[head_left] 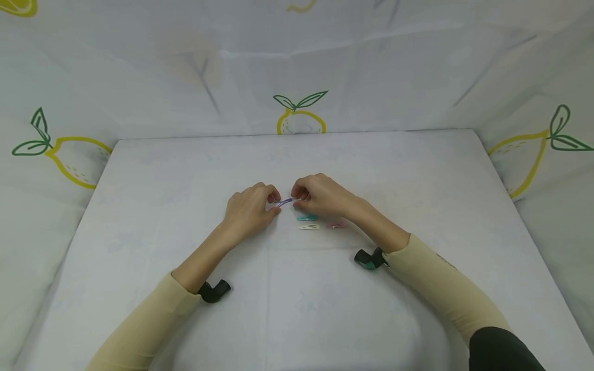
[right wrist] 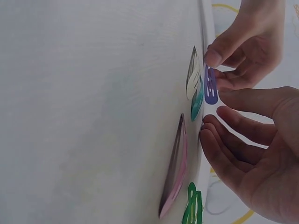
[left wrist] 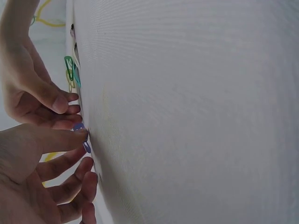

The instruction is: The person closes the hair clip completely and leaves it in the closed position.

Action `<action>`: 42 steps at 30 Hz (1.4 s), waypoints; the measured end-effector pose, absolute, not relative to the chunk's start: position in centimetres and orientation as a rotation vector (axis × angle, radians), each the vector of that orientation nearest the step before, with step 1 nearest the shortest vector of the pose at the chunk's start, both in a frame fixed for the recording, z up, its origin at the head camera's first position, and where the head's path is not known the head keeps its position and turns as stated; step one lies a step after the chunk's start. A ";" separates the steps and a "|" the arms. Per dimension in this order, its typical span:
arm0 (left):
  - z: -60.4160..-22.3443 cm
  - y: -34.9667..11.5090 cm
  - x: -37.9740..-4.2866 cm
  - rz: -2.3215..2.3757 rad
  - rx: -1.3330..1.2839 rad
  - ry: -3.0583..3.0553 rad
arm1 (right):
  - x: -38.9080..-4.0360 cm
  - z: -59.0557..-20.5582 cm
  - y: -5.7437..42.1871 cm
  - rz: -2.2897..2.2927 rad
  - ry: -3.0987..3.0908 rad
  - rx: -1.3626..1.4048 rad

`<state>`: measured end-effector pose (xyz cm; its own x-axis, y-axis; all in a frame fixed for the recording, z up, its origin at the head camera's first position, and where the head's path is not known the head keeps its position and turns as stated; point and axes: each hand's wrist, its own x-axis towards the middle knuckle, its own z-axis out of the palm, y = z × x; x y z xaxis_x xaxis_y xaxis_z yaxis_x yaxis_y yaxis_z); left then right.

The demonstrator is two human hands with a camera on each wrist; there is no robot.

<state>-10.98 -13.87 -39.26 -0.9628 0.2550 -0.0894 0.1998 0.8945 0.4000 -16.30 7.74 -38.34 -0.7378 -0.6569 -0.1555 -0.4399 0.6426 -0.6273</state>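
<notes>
A purple snap hair clip is pinched at one end between the thumb and finger of my left hand. Its two strips look spread apart toward that hand in the head view. My right hand is close to the clip's other end, fingers loosely bent. In the right wrist view the right thumb lies beside the purple clip, and a gap shows between thumb and forefinger; whether the thumb touches the clip is unclear. Near the right hand lie a teal clip, a cream clip and a pink clip.
A green clip lies beyond the pink one in the right wrist view. White cloth covers the table, and a white curtain with printed lemons rises behind it. Black wrist cameras sit at both cuffs.
</notes>
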 end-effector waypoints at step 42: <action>-39.4 -14.1 -11.1 0.623 0.335 2.919 | -17.0 -38.6 6.9 -0.782 2.442 -0.930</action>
